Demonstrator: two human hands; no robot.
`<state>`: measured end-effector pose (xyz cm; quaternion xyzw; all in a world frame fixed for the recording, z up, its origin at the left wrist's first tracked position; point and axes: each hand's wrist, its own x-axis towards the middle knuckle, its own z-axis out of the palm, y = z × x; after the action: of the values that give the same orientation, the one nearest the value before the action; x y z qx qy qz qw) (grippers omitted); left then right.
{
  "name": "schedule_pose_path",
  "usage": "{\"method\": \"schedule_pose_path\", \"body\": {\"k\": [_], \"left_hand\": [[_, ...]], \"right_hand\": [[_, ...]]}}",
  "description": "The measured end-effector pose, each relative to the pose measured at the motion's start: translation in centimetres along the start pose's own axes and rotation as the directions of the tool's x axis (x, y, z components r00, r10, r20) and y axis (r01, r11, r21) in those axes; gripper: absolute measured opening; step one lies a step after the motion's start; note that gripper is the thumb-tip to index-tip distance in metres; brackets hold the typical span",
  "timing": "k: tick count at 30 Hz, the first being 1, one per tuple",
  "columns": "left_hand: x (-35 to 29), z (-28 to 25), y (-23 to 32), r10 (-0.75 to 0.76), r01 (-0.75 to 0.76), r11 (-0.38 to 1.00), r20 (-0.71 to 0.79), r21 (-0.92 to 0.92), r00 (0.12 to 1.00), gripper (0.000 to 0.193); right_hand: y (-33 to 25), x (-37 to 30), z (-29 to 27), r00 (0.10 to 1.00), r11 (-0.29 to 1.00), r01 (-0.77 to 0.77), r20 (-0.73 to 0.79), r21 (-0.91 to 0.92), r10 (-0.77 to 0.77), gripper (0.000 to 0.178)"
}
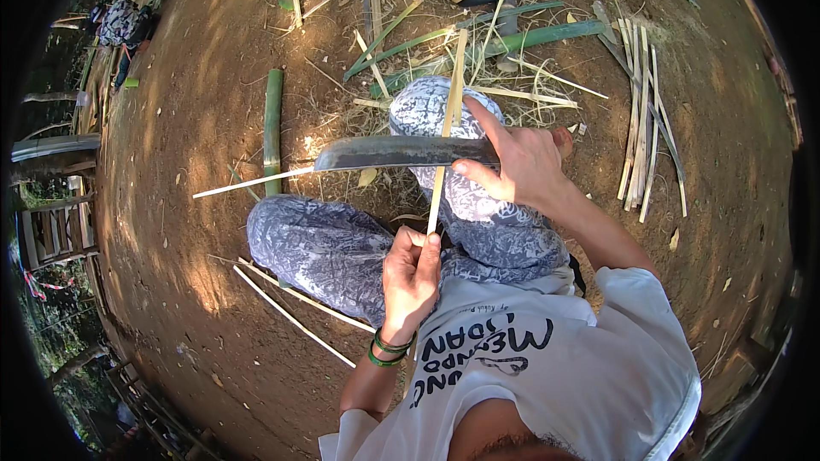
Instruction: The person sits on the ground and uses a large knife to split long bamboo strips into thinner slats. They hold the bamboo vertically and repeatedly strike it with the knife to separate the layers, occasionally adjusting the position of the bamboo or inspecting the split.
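Head view shows rough brown soil (188, 230) under grey-and-white printed trousers (312, 235), a long dark metal knife (384, 152) with a rounded end, and a slim, flat, pale bamboo strip (449, 115). The strip's near end sits in the left grip (412, 277), pinched between thumb and fingers; the right grip (525, 162) is wrapped around the knife, whose blade crosses and hides part of the strip. Around lie pale sticks (641, 132), a green bamboo length (273, 128) and thin shavings (367, 115).
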<state>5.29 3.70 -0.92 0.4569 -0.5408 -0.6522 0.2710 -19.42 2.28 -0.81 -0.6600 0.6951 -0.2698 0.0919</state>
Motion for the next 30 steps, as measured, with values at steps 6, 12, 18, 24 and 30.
{"method": "schedule_pose_path", "body": {"k": [6,12,18,24,30], "left_hand": [[-0.5,0.1,0.8,-0.090,0.092,0.995,-0.049,0.043,0.995,0.026],[-1.9,-0.1,-0.1,-0.093,0.095,0.995,-0.067,0.019,0.993,0.026],[-1.0,0.3,-0.9,-0.067,0.070,0.997,-0.075,0.040,0.995,0.027],[-1.8,0.4,-0.8,-0.009,0.020,0.993,-0.093,0.114,0.996,0.025],[-2.9,-0.1,0.0,-0.004,0.023,0.983,-0.103,0.185,0.995,0.022]], "right_hand": [[0.6,0.6,0.4,0.999,0.999,-0.036,0.034,0.010,0.036,0.085],[0.7,0.7,0.2,0.996,0.996,-0.086,0.031,0.019,0.086,0.087],[0.5,0.1,-0.2,0.996,0.998,-0.063,0.061,-0.028,0.065,0.086],[0.9,0.6,0.0,0.993,0.993,-0.114,0.031,0.010,0.114,0.081],[0.7,0.9,-0.6,0.981,0.982,-0.186,0.062,0.034,0.184,0.078]]}}
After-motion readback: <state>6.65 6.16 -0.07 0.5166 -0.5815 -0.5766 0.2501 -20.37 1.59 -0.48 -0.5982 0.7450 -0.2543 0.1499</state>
